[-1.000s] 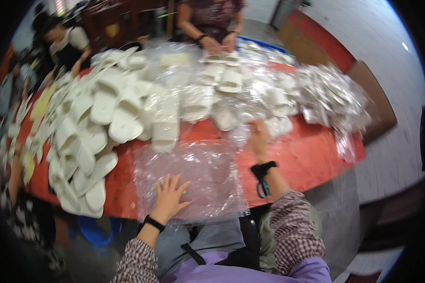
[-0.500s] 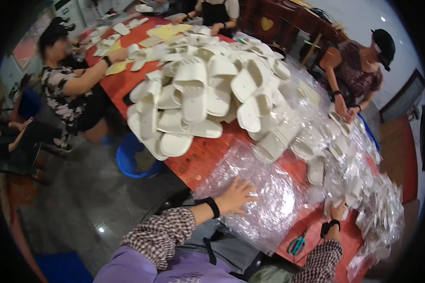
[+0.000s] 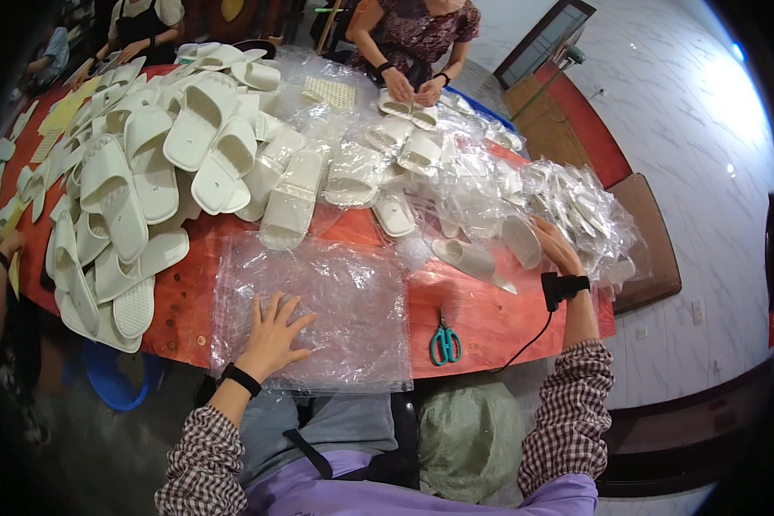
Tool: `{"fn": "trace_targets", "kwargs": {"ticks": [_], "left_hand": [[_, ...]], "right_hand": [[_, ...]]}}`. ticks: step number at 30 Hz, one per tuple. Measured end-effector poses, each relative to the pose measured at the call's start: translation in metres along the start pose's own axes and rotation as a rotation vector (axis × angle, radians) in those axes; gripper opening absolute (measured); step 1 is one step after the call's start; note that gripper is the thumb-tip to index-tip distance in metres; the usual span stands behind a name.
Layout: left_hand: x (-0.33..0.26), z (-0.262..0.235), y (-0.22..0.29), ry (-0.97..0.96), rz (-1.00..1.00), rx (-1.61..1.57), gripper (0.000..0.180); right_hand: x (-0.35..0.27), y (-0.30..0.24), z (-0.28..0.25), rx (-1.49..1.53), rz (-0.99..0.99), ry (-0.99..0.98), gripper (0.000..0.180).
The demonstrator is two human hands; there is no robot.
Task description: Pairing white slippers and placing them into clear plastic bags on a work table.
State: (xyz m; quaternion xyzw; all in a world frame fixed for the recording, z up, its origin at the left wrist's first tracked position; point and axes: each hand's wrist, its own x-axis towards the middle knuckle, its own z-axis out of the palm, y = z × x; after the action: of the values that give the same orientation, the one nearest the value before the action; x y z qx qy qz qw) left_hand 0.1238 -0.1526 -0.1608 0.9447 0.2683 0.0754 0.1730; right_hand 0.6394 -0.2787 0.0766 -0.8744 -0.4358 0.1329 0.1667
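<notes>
The red desk (image 3: pixel 494 322) spans the view, which has swung back to the right: half a second ago it was turned left, with more floor showing. On its left side rises a large pile of white slippers (image 3: pixel 150 163); on its right lies a heap of plastic-wrapped slippers (image 3: pixel 580 206). A clear plastic sheet (image 3: pixel 353 301) lies flat at the near edge, its lower rim overhanging. The left hand (image 3: pixel 277 337) is spread over it with fingers apart, gripping nothing, just as in both earlier frames. The right hand (image 3: pixel 559 248) is now well to the right of where it reached a second ago. It is at a tilted white slipper (image 3: pixel 521 244) beside the heap; whether the fingers have closed on it I cannot tell. Just left lies another white slipper (image 3: pixel 469 255). Nearer, the teal-handled scissors (image 3: pixel 445 344) rest clear of the right wrist, which was right above them a second ago.
</notes>
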Motion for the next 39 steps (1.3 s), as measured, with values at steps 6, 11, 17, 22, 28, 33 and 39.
{"fn": "trace_targets", "kwargs": {"ticks": [6, 11, 17, 22, 28, 33, 39], "left_hand": [[0.001, 0.008, -0.002, 0.033, 0.033, -0.022, 0.067], [-0.007, 0.012, -0.009, 0.048, 0.072, 0.032, 0.071], [0.004, 0.075, -0.037, 0.02, -0.029, -0.908, 0.071], [-0.004, 0.028, -0.016, 0.038, -0.011, -0.196, 0.074], [-0.011, 0.011, -0.011, 0.107, 0.048, -0.567, 0.066], [-0.025, -0.021, 0.004, 0.262, 0.01, -0.289, 0.057], [-0.052, 0.012, -0.02, 0.36, -0.422, -0.124, 0.046]], "right_hand": [[-0.072, -0.129, -0.037, 0.221, -0.118, -0.093, 0.048], [-0.105, -0.192, 0.002, 0.187, -0.652, -0.206, 0.084], [-0.096, -0.214, 0.104, -0.405, -1.197, -0.081, 0.076], [-0.082, -0.207, 0.187, -0.281, -1.471, -0.258, 0.051], [-0.077, -0.246, 0.161, -0.354, -1.792, -0.165, 0.051], [-0.053, -0.246, 0.171, -0.412, -1.858, 0.008, 0.057], [-0.046, -0.2, 0.225, -0.55, -1.468, 0.042, 0.068]]}}
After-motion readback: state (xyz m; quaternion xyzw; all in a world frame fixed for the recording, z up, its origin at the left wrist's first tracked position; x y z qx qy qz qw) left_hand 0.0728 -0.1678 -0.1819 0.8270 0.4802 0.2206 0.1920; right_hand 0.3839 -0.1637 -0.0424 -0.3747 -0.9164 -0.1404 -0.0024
